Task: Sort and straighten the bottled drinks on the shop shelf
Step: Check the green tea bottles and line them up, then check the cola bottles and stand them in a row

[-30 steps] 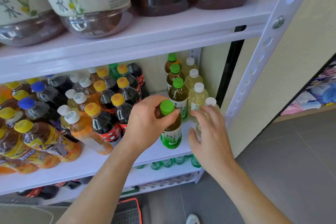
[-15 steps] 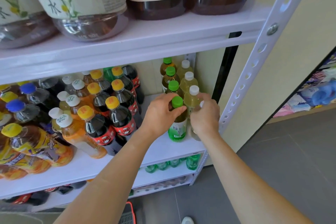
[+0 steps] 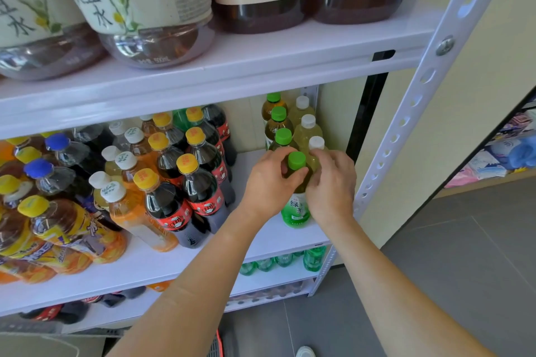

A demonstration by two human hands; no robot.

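Head: hands (image 3: pixel 268 182) grip 绿茶 bottle (image 3: pixel 296 207), pale bottle (image 3: pixel 313 163).

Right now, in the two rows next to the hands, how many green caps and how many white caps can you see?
Green caps: 4
White caps: 3
Total: 7
The right hand could be hiding one more.
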